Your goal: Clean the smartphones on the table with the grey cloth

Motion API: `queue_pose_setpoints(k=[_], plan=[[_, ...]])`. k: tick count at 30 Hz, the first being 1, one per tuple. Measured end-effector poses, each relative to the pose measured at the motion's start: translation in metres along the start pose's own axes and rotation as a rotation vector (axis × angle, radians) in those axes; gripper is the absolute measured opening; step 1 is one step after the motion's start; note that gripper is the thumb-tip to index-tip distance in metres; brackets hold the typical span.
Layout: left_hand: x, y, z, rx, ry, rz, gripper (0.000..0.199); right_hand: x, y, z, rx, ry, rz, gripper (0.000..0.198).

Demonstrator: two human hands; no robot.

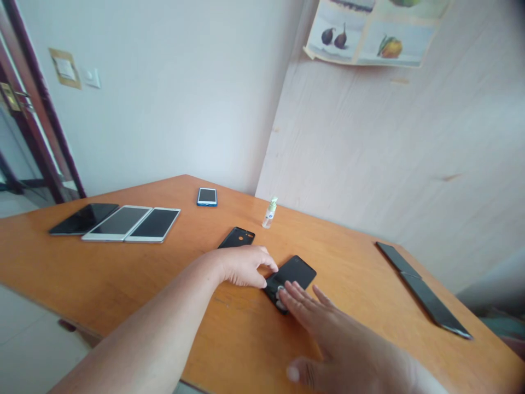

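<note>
Touching the phone [297, 270], my left hand [247, 264] with thumb parted from fingers, right hand [322, 323] loosely spread; case [238, 237] off, work seemingly unfinished.

A: ok so what's everything sitting on?
B: orange-brown wooden table [348, 273]. Far left there's a black tablet [84, 219], then two white tablets [155, 224] side by side.
A: and the rest?
B: blue-edged white phone [207, 197] near the back, clear pump bottle [268, 214] standing upright, black phone case [236, 237] and black phone [296, 270] around the middle. Right side: two dark slabs [435, 306] end to end, can't tell what exactly.
</note>
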State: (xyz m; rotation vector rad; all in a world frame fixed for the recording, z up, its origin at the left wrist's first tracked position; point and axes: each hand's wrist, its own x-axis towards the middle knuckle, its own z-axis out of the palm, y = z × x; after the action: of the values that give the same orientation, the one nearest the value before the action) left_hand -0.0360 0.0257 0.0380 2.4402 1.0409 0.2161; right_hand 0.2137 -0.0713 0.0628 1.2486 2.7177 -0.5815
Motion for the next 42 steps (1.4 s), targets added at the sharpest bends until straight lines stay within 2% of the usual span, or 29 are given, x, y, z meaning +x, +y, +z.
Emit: queue_pose_setpoints(k=[3, 8, 10, 12, 15, 18, 20, 24, 26, 27, 29, 33, 35, 38, 42], plan=[[0.000, 0.000, 0.000, 0.004, 0.001, -0.007, 0.047, -0.003, -0.008, -0.004, 0.024, -0.035, -0.027, 0.088], [0.001, 0.002, -0.002, 0.005, -0.017, 0.020, 0.046, 0.011, 0.031, 0.002, -0.064, 0.124, 0.269, 0.080], [0.001, 0.003, -0.003, -0.002, -0.018, 0.019, 0.045, 0.013, 0.040, 0.004, -0.092, 0.152, 0.334, 0.081], [0.001, 0.003, -0.003, -0.003, -0.018, 0.018, 0.045, 0.009, 0.035, 0.004, -0.086, 0.140, 0.295, 0.084], [0.001, 0.002, -0.002, 0.007, -0.013, 0.009, 0.046, -0.003, 0.011, -0.001, -0.010, 0.049, 0.129, 0.088], [0.001, 0.000, -0.001, 0.009, -0.011, 0.012, 0.047, -0.008, -0.006, -0.004, 0.086, -0.049, -0.017, 0.082], [0.001, 0.001, -0.002, 0.008, -0.013, 0.019, 0.047, -0.001, -0.002, -0.003, 0.102, -0.004, -0.018, 0.076], [0.000, 0.004, -0.004, 0.000, -0.023, 0.028, 0.046, 0.025, 0.035, 0.008, -0.022, 0.213, 0.222, 0.071], [0.000, 0.004, -0.004, -0.001, -0.019, 0.030, 0.045, 0.034, 0.049, 0.013, -0.076, 0.276, 0.334, 0.072], [0.000, 0.004, -0.004, -0.001, -0.016, 0.028, 0.045, 0.036, 0.051, 0.015, -0.088, 0.286, 0.346, 0.074], [0.000, 0.003, -0.003, -0.001, -0.014, 0.024, 0.046, 0.034, 0.042, 0.015, -0.081, 0.256, 0.269, 0.077], [0.001, 0.003, -0.002, 0.002, -0.013, 0.031, 0.047, 0.023, 0.003, 0.010, -0.001, 0.097, -0.050, 0.071], [0.001, 0.003, -0.003, -0.006, -0.014, 0.040, 0.046, 0.023, -0.004, 0.008, 0.024, 0.061, -0.118, 0.067], [0.000, 0.003, -0.004, -0.008, -0.018, 0.043, 0.045, 0.034, 0.013, 0.012, 0.012, 0.132, -0.008, 0.064], [0.000, 0.002, -0.003, -0.005, -0.020, 0.025, 0.043, 0.052, 0.052, 0.019, -0.063, 0.286, 0.317, 0.068]])
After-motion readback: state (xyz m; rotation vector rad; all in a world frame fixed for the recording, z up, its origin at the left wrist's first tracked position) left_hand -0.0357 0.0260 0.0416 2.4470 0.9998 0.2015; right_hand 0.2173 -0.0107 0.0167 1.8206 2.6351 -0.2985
